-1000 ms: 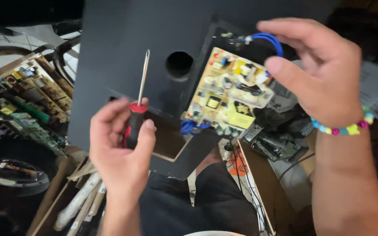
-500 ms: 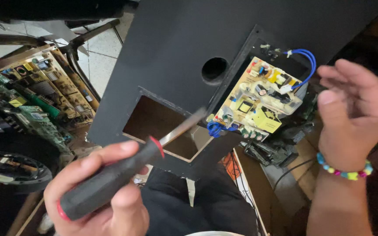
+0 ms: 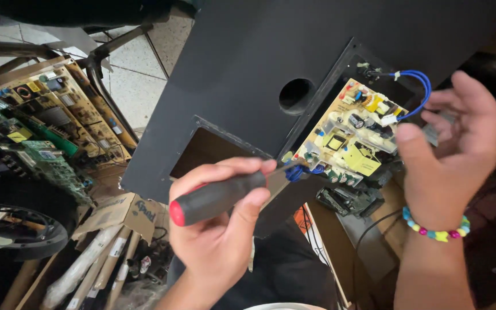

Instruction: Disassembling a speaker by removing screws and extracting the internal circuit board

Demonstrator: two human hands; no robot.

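Left grip (image 3: 219, 229) is wrapped tight round a screwdriver (image 3: 219, 196) with a black handle and red butt, low and centre in the frame, the shaft pointing up and right so its tip meets the lower-left corner of a yellowish power board (image 3: 351, 138). That board sits in a recess of a big black panel (image 3: 242, 69) which fills the upper middle of the picture. Right hand (image 3: 449, 149), at the right edge with a beaded bracelet (image 3: 436, 227) on the wrist, is spread and holds nothing, fingers hovering just beside the board's right side and its looped blue wire (image 3: 417, 92).

Judging by this, the step in hand is working a fixing at that corner of the board. The next move would call for seating the tip squarely and steadying the board or panel with the free hand, lest the blade slip onto the components.

Counting: one screwdriver, one mounted board, one black panel with one round hole (image 3: 295, 95) and one rectangular opening (image 3: 208, 152). At upper left lie at least two loose circuit boards (image 3: 47, 115), overlapping; I cannot count them surely.
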